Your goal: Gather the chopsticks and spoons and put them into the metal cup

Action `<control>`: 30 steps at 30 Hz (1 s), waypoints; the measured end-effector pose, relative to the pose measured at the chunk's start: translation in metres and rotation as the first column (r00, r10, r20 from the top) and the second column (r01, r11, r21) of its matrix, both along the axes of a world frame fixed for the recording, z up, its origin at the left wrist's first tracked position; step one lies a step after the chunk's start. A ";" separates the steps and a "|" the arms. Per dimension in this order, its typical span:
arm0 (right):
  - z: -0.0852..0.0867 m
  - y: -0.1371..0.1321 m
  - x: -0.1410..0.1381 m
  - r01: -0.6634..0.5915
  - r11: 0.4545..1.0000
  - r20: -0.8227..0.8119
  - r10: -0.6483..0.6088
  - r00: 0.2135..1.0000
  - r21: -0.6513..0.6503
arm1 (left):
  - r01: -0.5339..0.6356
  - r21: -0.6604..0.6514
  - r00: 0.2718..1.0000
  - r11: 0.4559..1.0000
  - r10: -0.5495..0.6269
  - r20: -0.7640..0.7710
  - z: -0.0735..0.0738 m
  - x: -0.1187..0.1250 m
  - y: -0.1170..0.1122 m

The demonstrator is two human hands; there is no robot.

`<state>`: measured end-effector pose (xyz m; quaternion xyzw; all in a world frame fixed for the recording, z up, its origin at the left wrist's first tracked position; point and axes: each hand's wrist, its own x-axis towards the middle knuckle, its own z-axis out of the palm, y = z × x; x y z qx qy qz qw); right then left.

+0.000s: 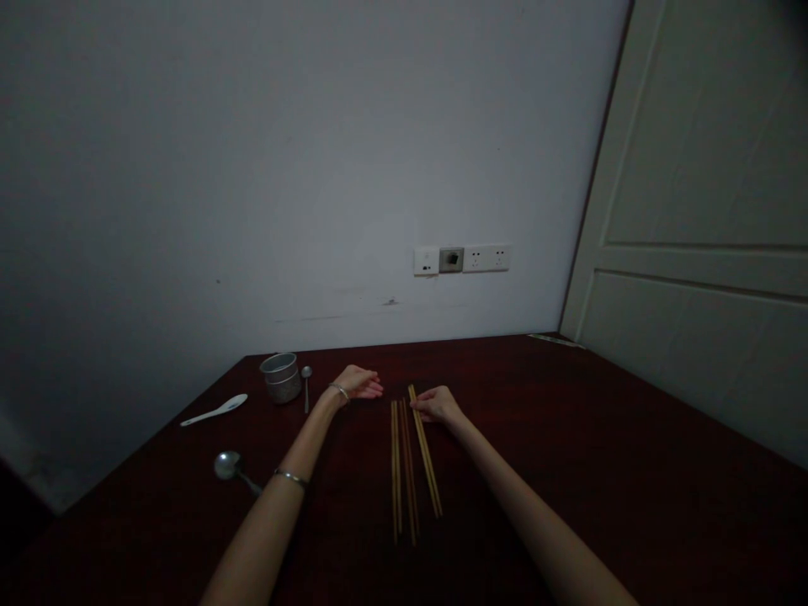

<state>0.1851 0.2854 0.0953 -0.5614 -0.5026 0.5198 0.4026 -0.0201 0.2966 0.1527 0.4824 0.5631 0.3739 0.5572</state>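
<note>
In the middle of the dark red table, my right hand (437, 405) is closed around the upper part of a pair of light wooden chopsticks (427, 461), which slant toward me. Just left of them lie a reddish-brown pair of chopsticks (409, 471) and another light pair of chopsticks (396, 463), side by side and pointing away from me. My left hand (359, 383) rests to the left of the chopsticks, fingers stretched out with nothing in them. A bracelet is on its wrist and another farther up the forearm.
At the left stand a metal cup (282, 383) and, beside it, a small long-handled spoon (306, 389). Nearer are a white spoon (215, 410) and a large metal spoon (228, 465), its handle partly behind my left forearm. A wall with sockets (486, 258) backs the table (568, 438).
</note>
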 end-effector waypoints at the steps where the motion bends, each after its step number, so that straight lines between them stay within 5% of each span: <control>1: -0.001 0.000 0.000 0.002 1.000 0.040 -0.003 0.999 0.009 | -0.008 -0.002 1.000 1.000 0.008 -0.005 -0.001 -0.001 0.000; 16: 0.009 -0.020 -0.006 -0.077 0.965 0.559 -0.080 0.825 0.251 | -0.030 -0.026 0.999 0.999 0.030 -0.014 -0.015 -0.008 0.003; 24: 0.013 -0.028 -0.004 -0.131 0.938 0.658 -0.121 0.743 0.321 | -0.016 -0.024 1.000 1.000 0.016 -0.016 -0.013 -0.008 0.000; 30: 0.006 -0.025 0.000 -0.124 0.936 0.621 -0.115 0.776 0.329 | -0.023 -0.028 0.999 0.999 0.022 -0.032 -0.014 -0.008 0.000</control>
